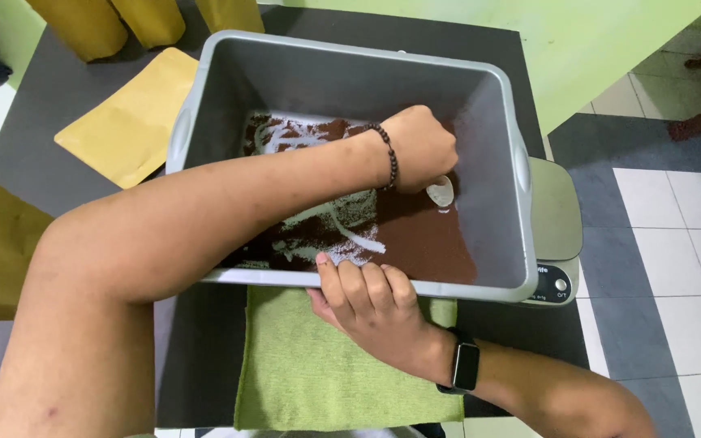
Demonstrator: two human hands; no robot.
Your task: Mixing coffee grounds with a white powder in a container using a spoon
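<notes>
Grey plastic tub (350,81) on the dark worktop (58,97) holds brown powder (423,239) scraped thin; left hand (419,150) inside is fisted round a clear scoop (440,191), right hand (363,296) grips the tub's near rim. Tub overlaps a green cloth (318,373) and a scale (557,235) at the worktop's right edge. Flat yellow pouch (127,113) lies left, standing pouches (107,24) at far edge.

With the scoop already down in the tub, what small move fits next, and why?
Probably draw the scoop in the left hand toward the near right corner: the brown powder lies thickest there, the bottom elsewhere is scraped bare, and the right hand steadies the tub.
</notes>
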